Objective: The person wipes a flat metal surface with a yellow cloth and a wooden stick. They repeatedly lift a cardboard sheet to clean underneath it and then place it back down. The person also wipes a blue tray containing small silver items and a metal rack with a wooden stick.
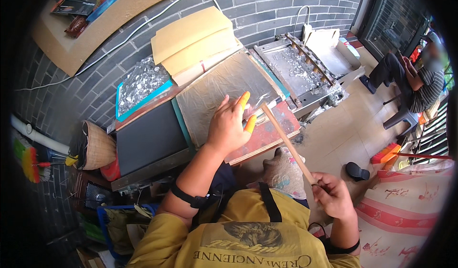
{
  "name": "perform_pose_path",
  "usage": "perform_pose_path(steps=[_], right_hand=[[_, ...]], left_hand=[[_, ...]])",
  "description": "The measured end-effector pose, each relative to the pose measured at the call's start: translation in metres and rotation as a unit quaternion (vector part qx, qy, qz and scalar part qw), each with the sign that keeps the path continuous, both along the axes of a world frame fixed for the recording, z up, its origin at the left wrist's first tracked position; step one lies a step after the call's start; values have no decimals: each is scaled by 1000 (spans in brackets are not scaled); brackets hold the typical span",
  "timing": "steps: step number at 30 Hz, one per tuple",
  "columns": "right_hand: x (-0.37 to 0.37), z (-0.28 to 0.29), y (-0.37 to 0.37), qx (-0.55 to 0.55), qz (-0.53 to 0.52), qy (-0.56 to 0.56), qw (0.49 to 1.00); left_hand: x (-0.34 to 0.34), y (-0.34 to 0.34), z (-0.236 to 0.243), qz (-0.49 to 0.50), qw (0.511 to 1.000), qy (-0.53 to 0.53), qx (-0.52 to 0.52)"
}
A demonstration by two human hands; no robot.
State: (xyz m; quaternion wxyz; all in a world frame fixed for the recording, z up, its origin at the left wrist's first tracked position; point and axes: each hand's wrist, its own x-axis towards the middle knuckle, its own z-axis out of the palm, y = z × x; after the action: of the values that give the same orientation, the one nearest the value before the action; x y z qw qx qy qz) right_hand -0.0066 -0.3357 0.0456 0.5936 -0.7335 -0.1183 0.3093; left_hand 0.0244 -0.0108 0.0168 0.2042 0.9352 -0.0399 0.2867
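My left hand [228, 127] is over the lower right part of a crinkled grey-brown sheet [212, 91] on the workbench. Orange covers sit on its thumb and index finger, which are apart; whether they touch anything thin is unclear. In my right hand [332, 194], at the right of my body, is the near end of a long, thin wooden stick [288, 144]. It slants up and left, its far tip by the sheet's right edge near my left fingers. Beneath that tip lies a worn reddish board [267, 140].
Left of the sheet are a black pad [150, 137] and a blue-rimmed tray [168, 87] of silvery scraps. Tan paper [195, 32] is stacked behind. A metal frame [288, 63] with scraps stands right. Farther right a person [410, 79] sits; a dark slipper [357, 171] lies on the floor.
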Motion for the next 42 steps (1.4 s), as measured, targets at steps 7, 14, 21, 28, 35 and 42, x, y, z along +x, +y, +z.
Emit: perform_pose_path(steps=[7, 14, 21, 28, 35, 42], right_hand=[[-4, -13, 21, 34, -33, -39, 998], [0, -18, 15, 29, -48, -66, 996], [5, -20, 8, 49, -74, -57, 994], [20, 12, -23, 2, -68, -54, 996], [23, 37, -61, -48, -9, -77, 996], [21, 39, -68, -61, 46, -78, 994]], left_hand=[[-2, 0, -1, -3, 1000, -7, -2], [-3, -1, 0, -1, 1000, -2, -8], [3, -3, 12, -4, 999, 35, -14], [25, -4, 9, -24, 997, 56, 53], [27, -4, -2, -21, 993, 85, 79], [27, -7, -3, -9, 993, 84, 78]])
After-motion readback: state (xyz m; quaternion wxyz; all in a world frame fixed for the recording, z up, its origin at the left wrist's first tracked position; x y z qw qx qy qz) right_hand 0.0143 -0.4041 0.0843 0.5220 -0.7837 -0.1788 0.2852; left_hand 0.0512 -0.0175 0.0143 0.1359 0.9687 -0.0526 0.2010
